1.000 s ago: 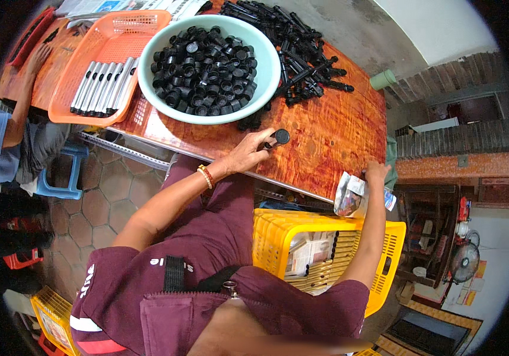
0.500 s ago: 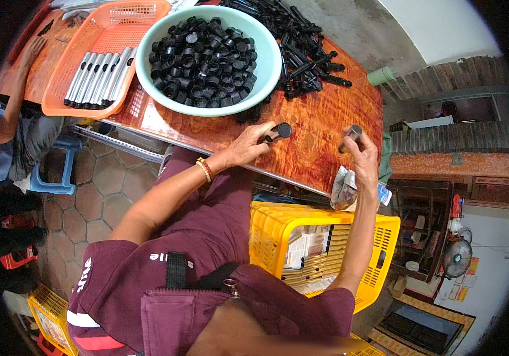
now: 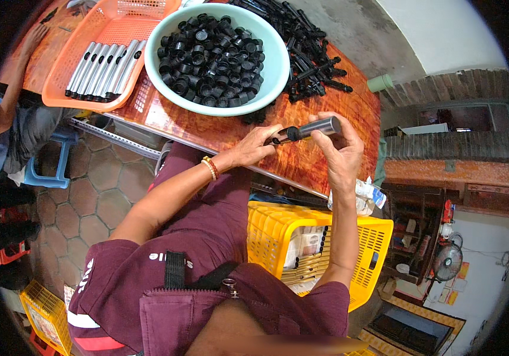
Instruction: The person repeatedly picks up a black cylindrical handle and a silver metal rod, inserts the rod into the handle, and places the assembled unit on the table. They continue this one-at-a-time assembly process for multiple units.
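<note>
Across the upper middle, table: reddish, glossy wood point(image 3: 358, 92), near edge running slantwise past the person's lap.
Crate: yellow, slotted sides point(image 3: 264, 240), below the table's near edge at right; newspaper and gold rods point(image 3: 308, 265) inside.
Basin: pale green, round point(image 3: 277, 52), on the table, heaped with black caps point(image 3: 210, 65).
Tray: orange, meshed point(image 3: 139, 31), left of the basin; a row of silver pipes point(image 3: 101, 68) at its near end.
Heap: black parts point(image 3: 318, 70), piled loosely right of the basin.
Right hand: raised over the table point(image 3: 345, 157); thumb on the near side, fingers on the far side, closed on the tube with only its thickness between them.
Left hand: just across from it point(image 3: 250, 146), bracelets at the wrist; thumb and fingers drawn in on the dark piece, the gap filled by it.
Tube: grey, smooth point(image 3: 318, 127), slanted, one end rising past the right thumb, the other at the dark piece.
Dark piece: short, black-ended point(image 3: 292, 134), jutting from the left fingertips toward the tube; whether one sits inside the other, cannot tell.
</note>
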Demonstrator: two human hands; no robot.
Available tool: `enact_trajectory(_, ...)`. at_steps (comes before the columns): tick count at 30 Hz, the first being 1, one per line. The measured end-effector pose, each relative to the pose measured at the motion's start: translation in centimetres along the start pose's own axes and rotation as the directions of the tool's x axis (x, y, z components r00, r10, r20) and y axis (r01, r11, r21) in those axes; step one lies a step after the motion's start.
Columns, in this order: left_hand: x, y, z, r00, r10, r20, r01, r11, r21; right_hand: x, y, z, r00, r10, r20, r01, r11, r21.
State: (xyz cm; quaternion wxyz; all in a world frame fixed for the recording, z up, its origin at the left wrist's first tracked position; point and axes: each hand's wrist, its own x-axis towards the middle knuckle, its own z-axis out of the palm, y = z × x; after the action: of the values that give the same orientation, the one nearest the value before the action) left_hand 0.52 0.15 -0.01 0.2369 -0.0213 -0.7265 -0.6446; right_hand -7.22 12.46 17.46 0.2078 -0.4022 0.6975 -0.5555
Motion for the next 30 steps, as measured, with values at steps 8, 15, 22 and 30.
enact_trajectory(8,0.1,0.3,0.1,1.0,0.001,-0.003,-0.001,1.0,-0.025,0.2,0.1,0.3,1.0,0.008,0.019,-0.008,1.0,0.007)
enact_trajectory(15,0.0,0.4,-0.2,1.0,-0.022,-0.012,0.021,0.999,-0.039,0.6,-0.9,0.5,0.998,-0.048,0.032,0.053,0.978,-0.199)
enact_trajectory(22,0.0,0.0,0.2,0.999,0.025,-0.025,-0.026,0.999,-0.038,0.8,-1.1,0.9,0.996,-0.086,-0.028,0.08,0.981,-0.177)
enact_trajectory(30,0.1,-0.2,0.2,0.999,0.029,-0.014,-0.03,0.999,-0.031,0.4,-1.7,1.4,0.991,-0.135,-0.012,0.119,0.909,-0.4)
